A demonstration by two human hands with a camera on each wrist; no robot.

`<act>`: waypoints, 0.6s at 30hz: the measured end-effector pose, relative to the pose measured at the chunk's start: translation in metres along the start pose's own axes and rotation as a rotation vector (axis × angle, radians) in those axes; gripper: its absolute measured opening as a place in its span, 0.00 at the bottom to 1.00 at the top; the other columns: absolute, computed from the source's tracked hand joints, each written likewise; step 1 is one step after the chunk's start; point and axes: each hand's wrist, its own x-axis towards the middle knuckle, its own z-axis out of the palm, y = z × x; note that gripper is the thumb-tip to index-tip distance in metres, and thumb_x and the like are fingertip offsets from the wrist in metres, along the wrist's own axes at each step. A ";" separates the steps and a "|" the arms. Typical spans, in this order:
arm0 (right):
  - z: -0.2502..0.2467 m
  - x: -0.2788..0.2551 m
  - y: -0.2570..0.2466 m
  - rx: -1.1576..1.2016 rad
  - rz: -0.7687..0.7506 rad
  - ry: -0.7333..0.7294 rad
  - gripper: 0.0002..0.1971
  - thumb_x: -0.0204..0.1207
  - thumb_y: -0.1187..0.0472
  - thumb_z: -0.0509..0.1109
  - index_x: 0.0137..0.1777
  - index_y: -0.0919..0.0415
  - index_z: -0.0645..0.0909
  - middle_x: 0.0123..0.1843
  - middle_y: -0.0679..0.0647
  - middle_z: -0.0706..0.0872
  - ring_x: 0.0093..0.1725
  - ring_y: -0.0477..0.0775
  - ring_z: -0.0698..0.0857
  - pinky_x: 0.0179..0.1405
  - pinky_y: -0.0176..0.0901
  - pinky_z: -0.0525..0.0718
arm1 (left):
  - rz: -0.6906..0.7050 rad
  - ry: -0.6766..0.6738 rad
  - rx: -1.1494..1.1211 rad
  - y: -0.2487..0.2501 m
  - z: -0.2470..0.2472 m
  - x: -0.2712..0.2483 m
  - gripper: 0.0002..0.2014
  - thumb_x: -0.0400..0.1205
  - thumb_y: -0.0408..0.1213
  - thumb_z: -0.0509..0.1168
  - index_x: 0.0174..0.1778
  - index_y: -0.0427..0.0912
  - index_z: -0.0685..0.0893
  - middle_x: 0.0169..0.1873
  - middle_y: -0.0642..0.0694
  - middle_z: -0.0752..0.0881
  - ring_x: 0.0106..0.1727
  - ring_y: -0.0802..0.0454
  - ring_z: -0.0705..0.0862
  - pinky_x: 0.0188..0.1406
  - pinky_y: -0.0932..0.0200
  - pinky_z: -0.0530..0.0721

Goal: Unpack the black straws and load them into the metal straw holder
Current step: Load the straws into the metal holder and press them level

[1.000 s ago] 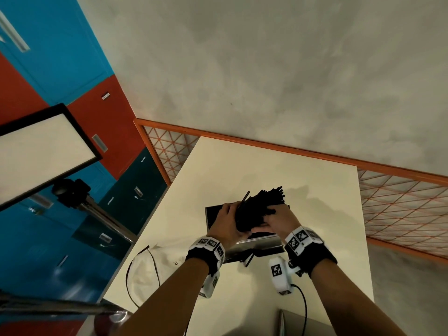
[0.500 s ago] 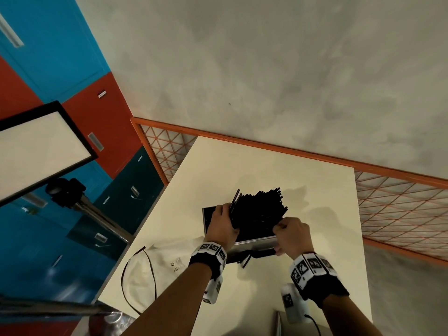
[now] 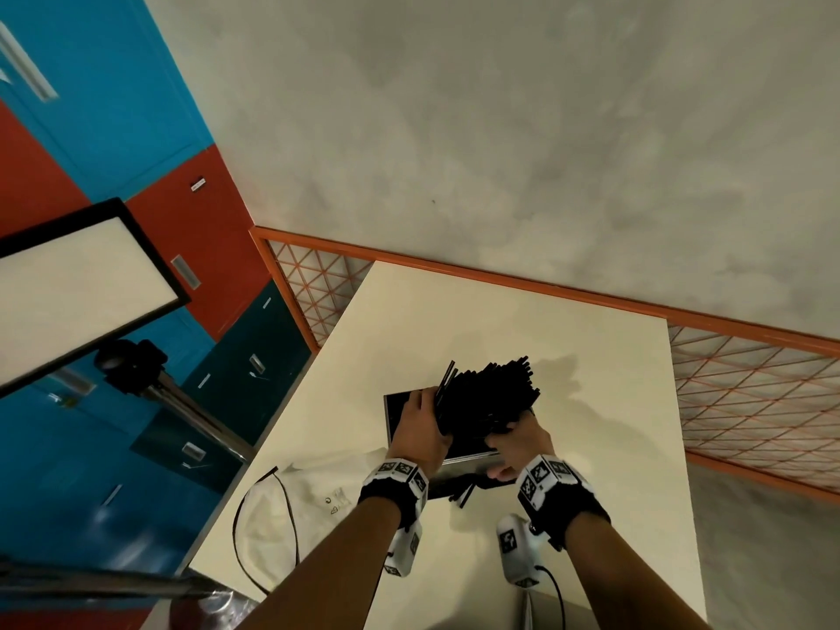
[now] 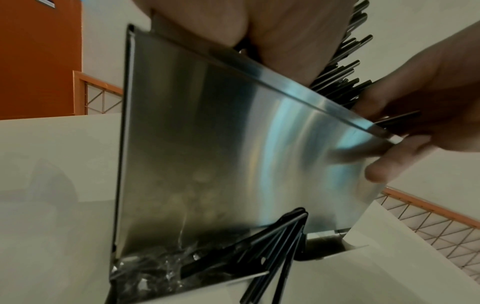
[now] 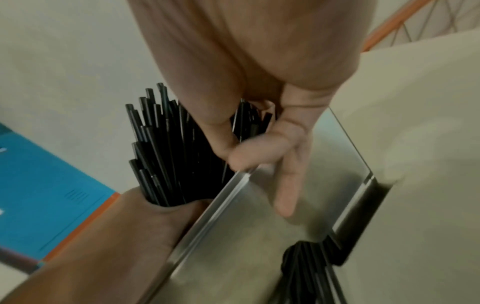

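A thick bundle of black straws stands tilted in the open top of the metal straw holder on the cream table. My left hand grips the bundle's left side, which shows in the right wrist view as straws rising out of its fist. My right hand curls round the straws at the holder's near right rim, one finger lying down the steel face. A few straws stick out of the slot at the holder's base. The holder's inside is hidden.
A white bag with a black cord lies on the table to the left of my arms. Crumpled clear wrap sits at the holder's base. An orange mesh fence borders the table; a tripod with a light panel stands at left.
My right hand let go of the bundle's front, swung out to its right side, then closed in on the straws at the holder's rim. The bundle has fanned out; the left hand kept its grip.
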 end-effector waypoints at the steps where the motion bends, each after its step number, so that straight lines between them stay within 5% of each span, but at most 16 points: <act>1: 0.001 -0.003 -0.003 0.029 0.009 -0.008 0.22 0.70 0.66 0.74 0.61 0.57 0.71 0.49 0.59 0.86 0.29 0.66 0.91 0.24 0.50 0.89 | -0.001 -0.001 0.000 0.000 0.000 0.000 0.31 0.76 0.31 0.73 0.75 0.43 0.72 0.69 0.44 0.76 0.70 0.44 0.77 0.70 0.56 0.78; 3: 0.002 -0.002 -0.004 0.016 -0.004 -0.023 0.19 0.73 0.67 0.73 0.61 0.58 0.73 0.46 0.59 0.89 0.28 0.62 0.91 0.20 0.44 0.85 | -0.003 -0.003 -0.002 0.000 0.000 0.000 0.30 0.76 0.31 0.73 0.75 0.42 0.72 0.70 0.43 0.76 0.70 0.44 0.76 0.70 0.56 0.78; 5: 0.002 0.002 -0.002 -0.033 -0.022 0.000 0.18 0.71 0.64 0.76 0.58 0.62 0.77 0.41 0.58 0.92 0.32 0.59 0.92 0.27 0.50 0.90 | -0.003 -0.001 -0.007 0.000 0.001 0.000 0.30 0.76 0.32 0.73 0.75 0.42 0.72 0.70 0.43 0.76 0.70 0.44 0.77 0.70 0.55 0.79; 18: 0.009 0.012 0.004 -0.140 -0.119 0.094 0.15 0.74 0.59 0.75 0.55 0.67 0.79 0.45 0.63 0.88 0.35 0.60 0.91 0.30 0.48 0.91 | -0.004 -0.006 -0.031 -0.003 0.002 0.003 0.33 0.75 0.34 0.75 0.76 0.44 0.71 0.71 0.44 0.75 0.71 0.44 0.77 0.71 0.52 0.80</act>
